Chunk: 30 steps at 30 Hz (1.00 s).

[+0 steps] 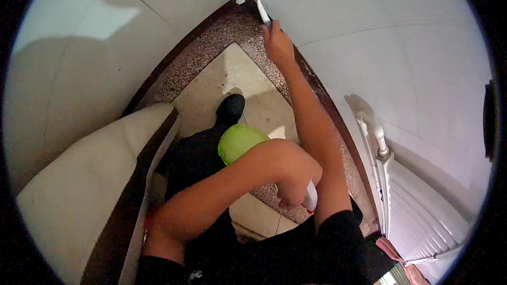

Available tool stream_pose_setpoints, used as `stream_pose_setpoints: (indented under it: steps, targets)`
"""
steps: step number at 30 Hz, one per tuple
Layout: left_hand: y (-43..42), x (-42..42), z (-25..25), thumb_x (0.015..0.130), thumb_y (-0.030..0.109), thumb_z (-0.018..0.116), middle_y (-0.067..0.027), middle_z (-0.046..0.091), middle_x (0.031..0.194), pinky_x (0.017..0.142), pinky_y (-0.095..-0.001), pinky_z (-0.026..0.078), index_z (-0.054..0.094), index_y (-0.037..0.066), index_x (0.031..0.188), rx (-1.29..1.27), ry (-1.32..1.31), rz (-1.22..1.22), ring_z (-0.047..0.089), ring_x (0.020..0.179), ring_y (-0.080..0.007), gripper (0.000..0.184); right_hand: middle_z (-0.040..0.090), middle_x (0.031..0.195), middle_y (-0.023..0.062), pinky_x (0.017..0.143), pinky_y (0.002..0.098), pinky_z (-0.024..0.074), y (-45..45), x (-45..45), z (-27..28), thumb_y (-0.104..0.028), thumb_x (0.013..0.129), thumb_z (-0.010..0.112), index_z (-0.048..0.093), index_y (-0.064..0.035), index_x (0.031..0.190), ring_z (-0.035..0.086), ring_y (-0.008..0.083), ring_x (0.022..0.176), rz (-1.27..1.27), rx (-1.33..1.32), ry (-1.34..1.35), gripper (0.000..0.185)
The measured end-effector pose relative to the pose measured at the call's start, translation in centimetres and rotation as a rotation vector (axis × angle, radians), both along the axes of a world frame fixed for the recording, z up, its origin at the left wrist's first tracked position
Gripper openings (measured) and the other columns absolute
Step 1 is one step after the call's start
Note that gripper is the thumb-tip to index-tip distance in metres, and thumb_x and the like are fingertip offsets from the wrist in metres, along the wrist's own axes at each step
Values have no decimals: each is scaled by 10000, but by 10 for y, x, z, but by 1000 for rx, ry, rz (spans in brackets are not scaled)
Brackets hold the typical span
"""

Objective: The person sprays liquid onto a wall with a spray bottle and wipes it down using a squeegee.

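Note:
Far out in front, my right hand is closed around the grey-banded base of a slim, slightly curved white wand, which points up along the wall near the corner. My left arm crosses over toward my right forearm. There my left hand is bent and closed around a smooth white piece with a little red at its lower end. A rounded bright green object shows past my left forearm, partly hidden by it. Whether the green object joins the white piece cannot be made out.
Two pale walls meet at the corner above a dark skirting and speckled floor border. A beige padded piece with a dark edge stands at left. A white radiator with pipes stands at right. My dark shoe is on the tiles.

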State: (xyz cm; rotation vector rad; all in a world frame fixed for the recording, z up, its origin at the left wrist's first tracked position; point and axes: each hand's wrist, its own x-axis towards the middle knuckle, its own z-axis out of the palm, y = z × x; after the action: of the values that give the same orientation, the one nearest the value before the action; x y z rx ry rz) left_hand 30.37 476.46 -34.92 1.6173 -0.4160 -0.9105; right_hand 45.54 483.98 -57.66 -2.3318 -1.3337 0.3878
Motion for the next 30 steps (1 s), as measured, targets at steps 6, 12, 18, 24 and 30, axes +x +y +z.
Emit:
stream_pose_setpoints:
  steps: [6,12,18,24,30]
  targets:
    - [34,-6,-3,640,212,671,-139,696,814,674,-451,526,711,120,891,156,-108,233,667,758,-343,270,640,811,294,661,579,483,67,5,-9,-412,979,445,440,-41,1091,613,504,755,-17,-70,12,388]
    - [42,-4,-14,630,208,673,-134,692,788,659,-456,527,718,133,866,252,14,204,667,737,-343,252,640,814,297,673,576,481,11,15,-9,-443,981,426,449,-43,1067,610,512,766,-98,-148,18,410]
    - [38,-5,-23,647,270,709,-132,695,773,622,-442,520,722,128,816,215,38,169,672,712,-322,222,631,796,281,625,571,446,-126,40,-28,-414,982,455,466,-50,1093,612,482,764,-151,-111,30,381]
    - [25,7,-16,630,277,723,-132,700,779,613,-441,520,725,122,814,264,27,108,673,705,-321,241,627,764,265,606,543,448,-224,24,-19,-389,987,456,472,-48,1086,605,476,717,-419,-272,67,356]
    - [14,18,-9,612,237,703,-139,696,791,635,-447,526,720,117,842,279,8,151,674,728,-331,259,617,711,271,552,555,460,-189,5,-27,-371,982,469,434,-52,1139,607,462,629,-268,-214,66,358]
